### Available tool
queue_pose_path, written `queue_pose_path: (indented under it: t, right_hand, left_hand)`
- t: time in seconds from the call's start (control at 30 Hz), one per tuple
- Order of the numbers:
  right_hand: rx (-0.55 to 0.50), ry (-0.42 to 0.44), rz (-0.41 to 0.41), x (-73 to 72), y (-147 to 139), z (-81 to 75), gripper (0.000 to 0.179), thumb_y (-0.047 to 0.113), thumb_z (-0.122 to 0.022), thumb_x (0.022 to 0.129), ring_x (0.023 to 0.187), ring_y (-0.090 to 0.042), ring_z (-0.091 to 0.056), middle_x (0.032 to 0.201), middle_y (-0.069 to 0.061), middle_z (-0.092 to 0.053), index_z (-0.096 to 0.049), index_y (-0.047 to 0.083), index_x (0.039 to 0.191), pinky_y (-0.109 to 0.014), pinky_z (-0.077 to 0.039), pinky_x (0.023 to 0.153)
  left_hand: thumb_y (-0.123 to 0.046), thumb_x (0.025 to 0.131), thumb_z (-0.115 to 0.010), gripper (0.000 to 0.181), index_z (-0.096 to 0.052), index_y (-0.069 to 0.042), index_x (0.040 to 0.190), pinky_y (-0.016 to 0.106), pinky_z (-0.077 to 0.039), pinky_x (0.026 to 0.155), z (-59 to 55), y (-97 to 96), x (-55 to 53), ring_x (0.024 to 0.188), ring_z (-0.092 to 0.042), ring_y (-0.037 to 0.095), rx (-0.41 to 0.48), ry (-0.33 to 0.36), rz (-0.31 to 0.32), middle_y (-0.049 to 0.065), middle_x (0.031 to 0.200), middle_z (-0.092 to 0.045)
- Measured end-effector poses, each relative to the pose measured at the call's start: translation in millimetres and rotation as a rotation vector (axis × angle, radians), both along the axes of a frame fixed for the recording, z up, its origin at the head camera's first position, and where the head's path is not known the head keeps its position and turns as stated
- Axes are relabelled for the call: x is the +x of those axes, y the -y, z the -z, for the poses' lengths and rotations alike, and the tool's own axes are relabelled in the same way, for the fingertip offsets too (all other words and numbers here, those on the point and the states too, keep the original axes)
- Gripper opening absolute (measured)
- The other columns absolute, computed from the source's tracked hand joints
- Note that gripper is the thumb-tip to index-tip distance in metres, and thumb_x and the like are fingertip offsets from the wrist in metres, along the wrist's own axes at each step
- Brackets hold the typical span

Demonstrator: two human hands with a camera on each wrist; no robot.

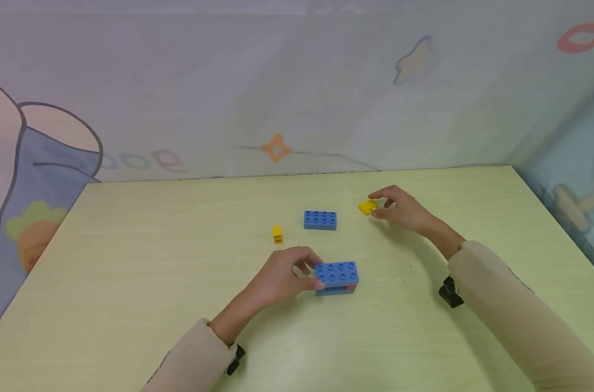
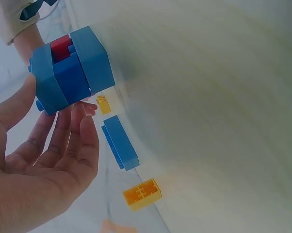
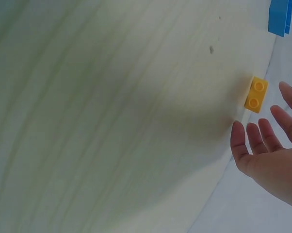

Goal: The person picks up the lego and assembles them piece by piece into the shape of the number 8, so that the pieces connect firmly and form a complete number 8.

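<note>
My left hand (image 1: 282, 277) grips the left end of a stack of toy building bricks (image 1: 336, 276), thumb in front and fingers behind. The stack has a long blue brick on top and another below. Sandwiched between them are a smaller blue brick (image 2: 72, 80) and a red brick (image 2: 61, 47). At the back right, my right hand (image 1: 402, 209) hovers beside a yellow two-stud brick (image 1: 367, 207), its thumb and fingers spread near it. In the right wrist view, a gap shows between the fingertips and that yellow brick (image 3: 256, 95).
A long blue brick (image 1: 320, 220) lies studs up behind the stack. To its left, a second yellow brick (image 1: 277, 234) rests on its side, its hollow underside showing. All lie on a pale wooden table (image 1: 154, 245), with a printed cloth (image 1: 228, 81) hanging behind it.
</note>
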State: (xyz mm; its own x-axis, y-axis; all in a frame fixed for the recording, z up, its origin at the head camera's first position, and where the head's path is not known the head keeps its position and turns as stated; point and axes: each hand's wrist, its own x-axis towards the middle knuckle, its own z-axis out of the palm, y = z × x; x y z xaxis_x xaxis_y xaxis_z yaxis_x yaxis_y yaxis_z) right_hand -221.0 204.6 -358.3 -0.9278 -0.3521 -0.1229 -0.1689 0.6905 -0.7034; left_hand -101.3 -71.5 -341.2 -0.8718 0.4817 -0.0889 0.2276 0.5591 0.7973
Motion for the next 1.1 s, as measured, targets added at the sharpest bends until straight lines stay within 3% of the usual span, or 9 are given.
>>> queue_pose_path:
  t: [0.33,0.83,1.1]
  right_hand:
    - [0.016,0.014,-0.042,0.8,1,3.5,0.042,0.01,-0.058,0.089,0.097,-0.029,-0.041,0.128,-0.02,-0.037,-0.047,-0.003,0.127,-0.03,-0.042,0.069]
    - [0.025,0.016,-0.088,16.1,0,-1.4,0.036,0.011,-0.061,0.088,0.093,-0.026,-0.046,0.114,-0.016,-0.055,-0.055,-0.002,0.12,-0.032,-0.041,0.071]
    - [0.026,-0.015,-0.058,11.6,5,1.1,0.038,0.007,-0.06,0.087,0.092,-0.026,-0.046,0.122,-0.018,-0.048,-0.052,-0.001,0.124,-0.03,-0.042,0.067]
  left_hand:
    - [-0.012,0.079,-0.071,0.027,-0.062,-0.006,0.104,0.025,-0.046,0.067,-1.3,-0.9,0.4,0.09,-0.057,0.019,0.003,0.003,-0.007,0.002,0.101,-0.062]
    - [-0.012,0.079,-0.071,0.026,-0.062,-0.006,0.103,0.026,-0.046,0.069,-3.3,-0.9,1.7,0.09,-0.057,0.019,-0.002,0.009,-0.017,0.002,0.1,-0.062]
    - [-0.012,0.079,-0.071,0.026,-0.062,-0.006,0.103,0.025,-0.047,0.068,-2.0,-1.0,1.3,0.09,-0.057,0.019,0.007,0.01,-0.014,0.002,0.099,-0.062]
